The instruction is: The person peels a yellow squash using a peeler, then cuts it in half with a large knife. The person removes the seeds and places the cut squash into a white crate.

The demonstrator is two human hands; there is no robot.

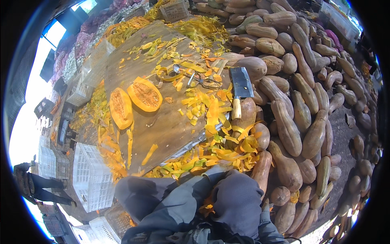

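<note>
My left sleeve (182, 198) reaches across my lap towards the peel pile (213, 154); the left hand itself is out of view. Low beside my right knee, a small part of my right hand (265, 205) shows at the cuff, close to a tan squash (261, 170). Whether it holds anything is hidden. Before me, two peeled orange squash halves (144, 94) lie cut side up on a wooden board (170, 122), seeds still inside. A cleaver (242, 82) with a wooden handle rests on squashes at the board's right edge. A peeler (201, 80) and a metal spoon (176, 68) lie among peel strips.
Whole squashes (286, 128) are heaped along the right. White plastic crates (93, 177) stand to the left, another crate (174, 10) at the back. More peelings (198, 29) pile behind the board. A person's legs (48, 189) show at the far left.
</note>
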